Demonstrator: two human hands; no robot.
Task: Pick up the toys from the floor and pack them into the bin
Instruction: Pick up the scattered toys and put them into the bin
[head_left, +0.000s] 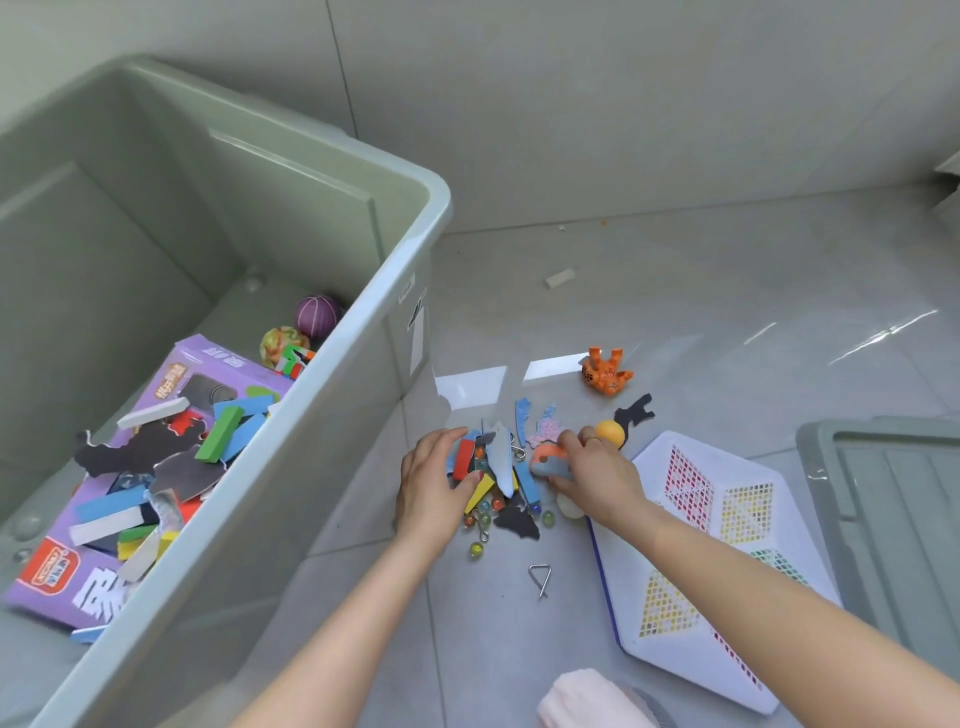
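We see the toy pile (498, 473) on the floor (727, 322), just right of the bin (363, 332): coloured blocks, flat cut-out pieces, marbles, metal hooks. Our left hand (434, 486) sits on the pile's left edge, fingers curled over a red block (464, 460) & neighbouring bits, thumb under near a yellow wedge (480, 493). Our right hand (597, 480) is on the pile's right side, fingers curled round a blue-and-orange piece (551, 461), a ring on one finger. An orange ball (610, 432) lies just behind the right hand, a black cut-out (635, 413) touching it; an orange figure (606, 373) lies tipped over farther back, apart from the pile. A wire triangle (540, 578) lies alone nearer us.

Inside the bin, w/ its wall close to the left hand: a purple box (67, 582), more blocks & cut-outs on top of it, a purple ball (316, 316) in the far corner.

Right of the pile, a white mesh basket (701, 545) lies on its side under our right forearm. A grey lid (883, 519) lies at the right edge. Something pink (587, 699) shows at the bottom; can't tell what.
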